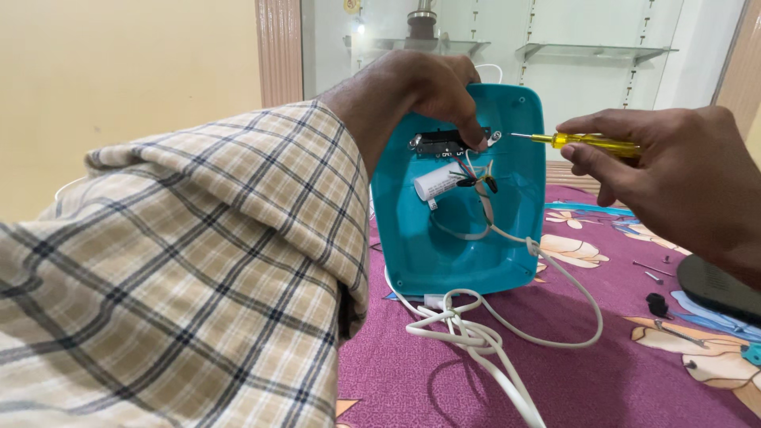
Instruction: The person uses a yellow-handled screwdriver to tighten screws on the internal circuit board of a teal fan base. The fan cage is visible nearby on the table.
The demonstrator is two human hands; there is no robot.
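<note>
Checked sleeve fills the foreground, hiding much of the left arm. Left hand steadies the upright teal housing on the purple cloth, fingers pinched at a small part inside. Right hand, partly cut off, grips a yellow screwdriver, its tip just beside that part.

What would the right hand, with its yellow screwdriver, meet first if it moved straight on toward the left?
Probably the small metal tab inside the teal housing, pinched by the left hand; the screwdriver in the right hand points there, though depth is unclear.
</note>
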